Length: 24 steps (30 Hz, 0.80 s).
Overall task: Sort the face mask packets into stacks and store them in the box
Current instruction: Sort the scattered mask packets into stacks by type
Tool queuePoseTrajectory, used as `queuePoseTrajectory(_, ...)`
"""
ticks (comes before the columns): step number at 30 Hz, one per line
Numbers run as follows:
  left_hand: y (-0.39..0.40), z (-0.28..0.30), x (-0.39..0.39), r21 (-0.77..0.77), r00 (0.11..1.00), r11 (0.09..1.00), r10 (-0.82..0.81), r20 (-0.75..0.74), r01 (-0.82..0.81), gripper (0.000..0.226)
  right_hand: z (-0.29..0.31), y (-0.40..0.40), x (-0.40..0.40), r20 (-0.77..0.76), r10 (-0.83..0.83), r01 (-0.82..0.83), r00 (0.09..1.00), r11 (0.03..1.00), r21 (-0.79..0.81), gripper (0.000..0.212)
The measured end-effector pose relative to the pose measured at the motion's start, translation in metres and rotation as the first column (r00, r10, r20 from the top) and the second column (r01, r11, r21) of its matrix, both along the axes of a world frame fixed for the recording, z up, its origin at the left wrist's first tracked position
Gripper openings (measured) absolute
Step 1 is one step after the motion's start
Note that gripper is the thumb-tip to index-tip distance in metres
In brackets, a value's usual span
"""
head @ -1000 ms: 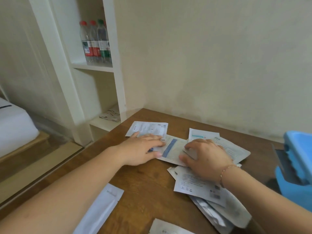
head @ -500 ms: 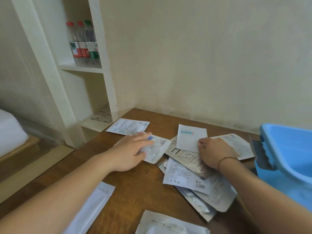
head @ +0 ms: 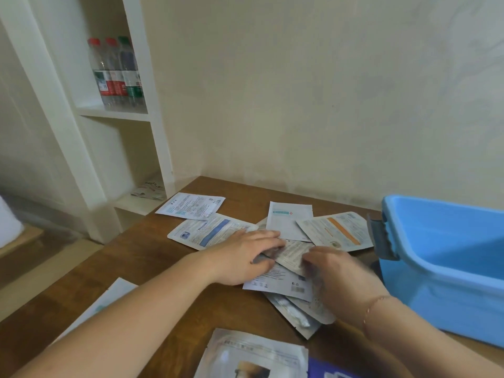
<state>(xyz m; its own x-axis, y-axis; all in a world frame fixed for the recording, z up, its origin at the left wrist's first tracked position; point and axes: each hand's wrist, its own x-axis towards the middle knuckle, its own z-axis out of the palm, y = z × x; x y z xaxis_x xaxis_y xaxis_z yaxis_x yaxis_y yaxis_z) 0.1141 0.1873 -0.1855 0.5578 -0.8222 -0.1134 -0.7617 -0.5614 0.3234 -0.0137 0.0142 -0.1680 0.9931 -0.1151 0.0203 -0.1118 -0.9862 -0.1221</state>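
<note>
Several face mask packets lie spread on the brown table [head: 152, 268]. My left hand [head: 245, 255] rests with straight fingers on the middle pile, next to a blue-striped packet [head: 210, 230]. My right hand [head: 335, 274] curls its fingers on the edge of a silver-grey packet [head: 293, 255] that lies between both hands. Under them is a white printed packet [head: 278, 282] and silvery ones [head: 294, 315]. Behind lie a teal-labelled packet [head: 289, 219], an orange-striped packet [head: 335, 230] and a white packet [head: 191, 205]. The open blue box [head: 436, 255] stands at the right.
A large packet [head: 253, 353] lies at the near edge, and a long white packet [head: 109, 298] sits under my left forearm. White shelving [head: 152, 118] with three water bottles [head: 117, 75] stands beyond the table's left corner. The wall runs right behind the table.
My left hand left the blue-striped packet and slid right onto the middle pile. My right hand moved nearer to me, onto the silver-grey packet.
</note>
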Motion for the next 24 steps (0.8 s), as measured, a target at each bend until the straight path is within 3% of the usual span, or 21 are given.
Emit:
queuePoseTrajectory(4, -0.001, 0.004, -0.006, 0.003, 1.0, 1.0, 0.022, 0.002, -0.022, 0.052, -0.006, -0.006, -0.003, 0.076, 0.091, -0.071, 0.993, 0.968, -0.241, 0.02)
queuePoseTrajectory(8, 0.001, 0.009, -0.02, -0.046, 0.999, 0.998, 0.042, 0.003, -0.042, 0.056, -0.01, -0.005, -0.005, 0.205, 0.228, -0.145, 0.952, 0.923, -0.356, 0.017)
queuePoseTrajectory(12, 0.015, 0.011, -0.035, -0.12, 0.999, 0.993, 0.027, 0.044, -0.021, 0.064, -0.007, 0.005, -0.022, 0.452, 0.399, -0.242, 0.797, 0.898, -0.367, 0.022)
queuePoseTrajectory(16, 0.023, 0.003, -0.045, -0.149, 0.986, 0.987, -0.04, 0.161, 0.065, 0.068, 0.0, 0.016, -0.05, 0.535, 0.532, -0.373, 0.657, 0.845, -0.383, 0.021)
queuePoseTrajectory(21, 0.022, -0.001, -0.057, -0.125, 0.964, 0.987, -0.067, 0.257, 0.102, 0.063, -0.014, 0.017, -0.058, 0.494, 0.562, -0.41, 0.663, 0.825, -0.389, 0.015)
queuePoseTrajectory(24, 0.027, 0.0, -0.06, -0.181, 0.969, 0.978, -0.063, 0.238, 0.108, 0.059, -0.007, 0.012, -0.064, 0.541, 0.52, -0.411, 0.661, 0.854, -0.319, 0.014)
